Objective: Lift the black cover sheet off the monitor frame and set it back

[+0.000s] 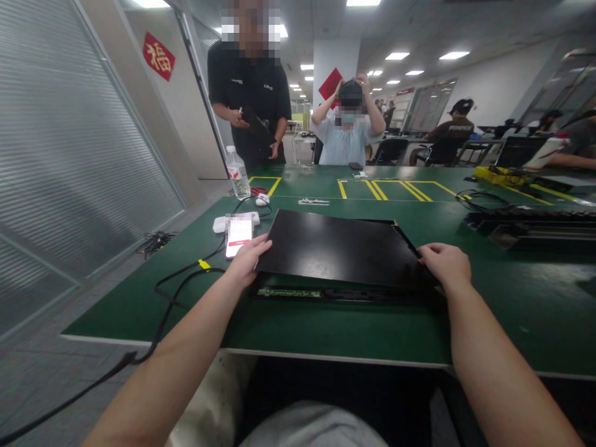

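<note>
Green table (326,329): carries the work, centre, toward its near edge. The black cover panel (335,248) lies over a chassis (344,294). Its near side appears slightly raised, so a strip of circuit board (288,292) shows beneath.

I have L hand (249,257) clamped on the panel's near-left corner and R hand (447,264) curled tight over the near-right corner.

Judgement:
- Keep both corners at equal ht so the panel doesn't rack.
- Grip edges only, fingers clear of the board.
- Keep L wrist off the phone (239,236) and cable (186,279), both just left of it.
</note>
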{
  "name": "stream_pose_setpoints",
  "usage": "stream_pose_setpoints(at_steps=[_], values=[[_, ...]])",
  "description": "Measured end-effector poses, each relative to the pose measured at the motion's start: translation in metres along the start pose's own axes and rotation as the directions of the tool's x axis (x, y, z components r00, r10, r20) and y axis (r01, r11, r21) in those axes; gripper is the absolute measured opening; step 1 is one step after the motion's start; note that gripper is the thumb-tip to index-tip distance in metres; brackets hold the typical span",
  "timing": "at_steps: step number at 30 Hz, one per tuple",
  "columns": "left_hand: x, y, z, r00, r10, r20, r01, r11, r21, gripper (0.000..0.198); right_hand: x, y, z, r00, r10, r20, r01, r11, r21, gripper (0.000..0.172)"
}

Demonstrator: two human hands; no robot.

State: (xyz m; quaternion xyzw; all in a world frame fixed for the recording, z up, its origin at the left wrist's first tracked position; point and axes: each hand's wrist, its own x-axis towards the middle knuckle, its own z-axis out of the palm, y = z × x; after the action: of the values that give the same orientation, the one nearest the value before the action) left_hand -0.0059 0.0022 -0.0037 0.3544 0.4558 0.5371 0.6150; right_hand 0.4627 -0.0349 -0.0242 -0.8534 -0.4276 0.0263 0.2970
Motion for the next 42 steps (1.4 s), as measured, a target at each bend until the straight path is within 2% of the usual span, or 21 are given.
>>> stream_pose_setpoints(at_steps=[12, 18, 26, 33, 42], values=[[-0.0013, 0.0003, 0.0023, 0.999, 0.02, -0.036, -0.02, 1.0, 0.007, 0.038, -0.0053, -0.0062, -0.0062, 0.999, 0.041, 0.029, -0.043, 0.997, 0.062, 0.022], [0.0005, -0.0014, 0.0011, 0.999, 0.03, -0.042, -0.029, 0.999, 0.012, 0.049, -0.003, -0.0019, -0.0042, 0.999, 0.015, 0.03, -0.017, 0.996, 0.089, 0.022], [-0.0011, -0.0013, 0.001, 0.999, 0.039, -0.037, -0.039, 0.999, 0.007, 0.039, -0.005, -0.0047, -0.0059, 0.997, 0.041, 0.071, -0.048, 0.995, 0.089, 0.026], [0.0005, -0.0036, -0.0007, 0.998, 0.054, -0.023, -0.054, 0.999, 0.004, 0.048, -0.0021, -0.0012, -0.0037, 0.997, 0.028, 0.07, -0.035, 0.994, 0.108, 0.027], [0.0021, -0.004, -0.0032, 0.998, 0.051, -0.03, -0.05, 0.998, 0.035, 0.047, -0.0018, 0.0008, -0.0011, 0.998, 0.026, 0.063, -0.034, 0.992, 0.122, 0.028]])
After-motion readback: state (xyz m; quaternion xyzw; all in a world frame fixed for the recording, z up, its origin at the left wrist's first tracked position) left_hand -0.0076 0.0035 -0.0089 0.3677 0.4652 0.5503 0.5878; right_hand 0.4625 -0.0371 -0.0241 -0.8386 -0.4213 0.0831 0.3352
